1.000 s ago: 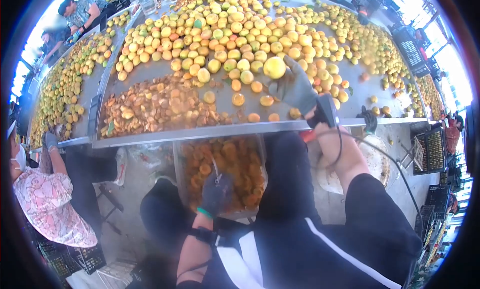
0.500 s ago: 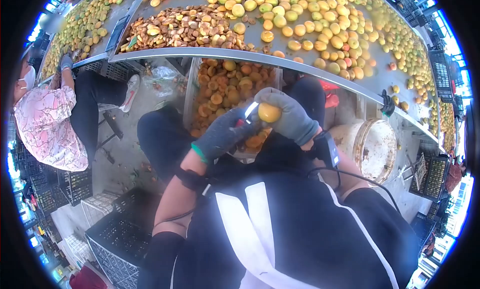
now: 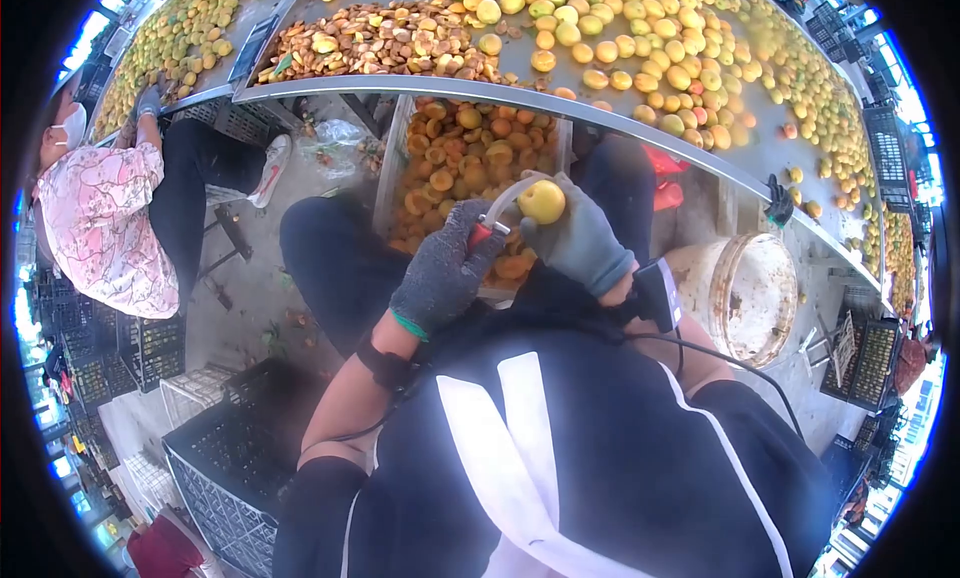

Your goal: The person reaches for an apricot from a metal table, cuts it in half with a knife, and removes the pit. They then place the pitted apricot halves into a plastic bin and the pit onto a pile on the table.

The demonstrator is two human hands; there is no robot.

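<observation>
While my right hand (image 3: 585, 248) cups the apricot (image 3: 541, 200) just above the middle of the frame, its gloved fingers are clamped round the fruit from below and behind. My left hand (image 3: 445, 273) is closed tight on the red handle of the knife (image 3: 482, 232), whose curved blade meets the apricot's upper left side.

To do this cut well, I judge, the blade should follow the fruit's seam while the right fingers turn it. The thumb should be held clear of the edge, and the grip should be firm without bruising the flesh.

Both hands hang over the crate (image 3: 388, 168) that sits under the rim of the metal table (image 3: 420, 82), in the upper middle of the frame. It is heaped with orange apricot halves (image 3: 470, 153), so I reckon anything dropped would land among them. To the right, the white bucket (image 3: 745, 293) stands on the floor with its inside stained; what it holds I cannot tell.

Along the top, the table carries loose whole apricots (image 3: 640, 68) and, at the upper left, a brown heap (image 3: 380, 40) of what look like stones. Black crates (image 3: 215, 468) sit at the lower left, and I cannot see their contents.
</observation>
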